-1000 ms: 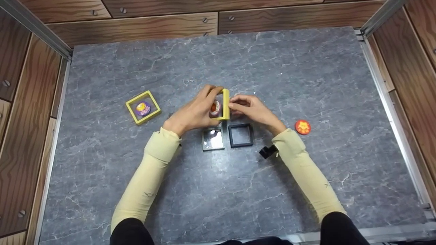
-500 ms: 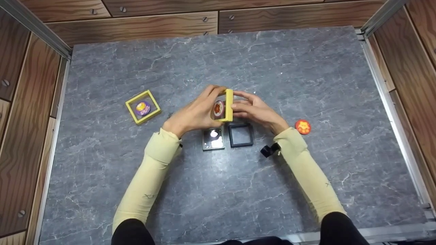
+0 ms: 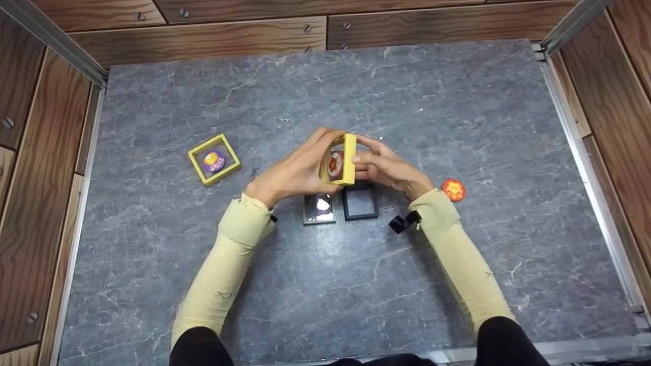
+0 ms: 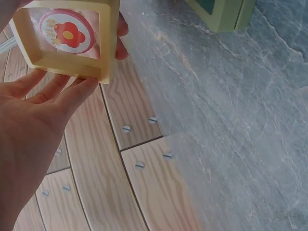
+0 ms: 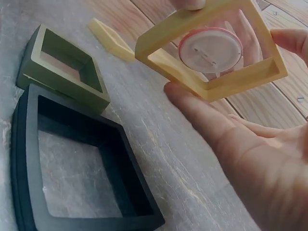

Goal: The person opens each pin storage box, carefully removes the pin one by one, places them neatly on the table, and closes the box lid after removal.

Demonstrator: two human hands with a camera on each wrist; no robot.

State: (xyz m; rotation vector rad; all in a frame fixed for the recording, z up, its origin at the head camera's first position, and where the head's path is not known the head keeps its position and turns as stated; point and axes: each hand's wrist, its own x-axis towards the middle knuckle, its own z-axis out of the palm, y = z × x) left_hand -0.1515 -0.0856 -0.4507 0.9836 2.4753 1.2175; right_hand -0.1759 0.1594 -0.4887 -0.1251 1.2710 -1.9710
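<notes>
My left hand [image 3: 290, 175] grips a square yellow display frame [image 3: 350, 160] held up off the table, its thumb and fingers on opposite edges. Inside the frame, behind clear film, sits a round pin badge [image 4: 67, 31] with a red flower on white. In the right wrist view the badge's back [image 5: 211, 50] shows its metal pin. My right hand [image 3: 389, 170] touches the frame's right side with extended fingertips. Below the hands lie a green frame [image 3: 319, 222] and a black frame [image 3: 375, 203], side by side.
A second yellow frame [image 3: 220, 179] with a purple badge [image 3: 213, 161] inside lies on the left. A round red badge with a yellow figure [image 3: 453, 189] lies beside my right forearm. Wood-patterned walls [image 3: 203, 40] edge the grey marbled table [image 3: 325, 295].
The held yellow frame has shifted slightly right with my left hand. My right hand has also moved a little right, its fingers spreading along the frame's side.
</notes>
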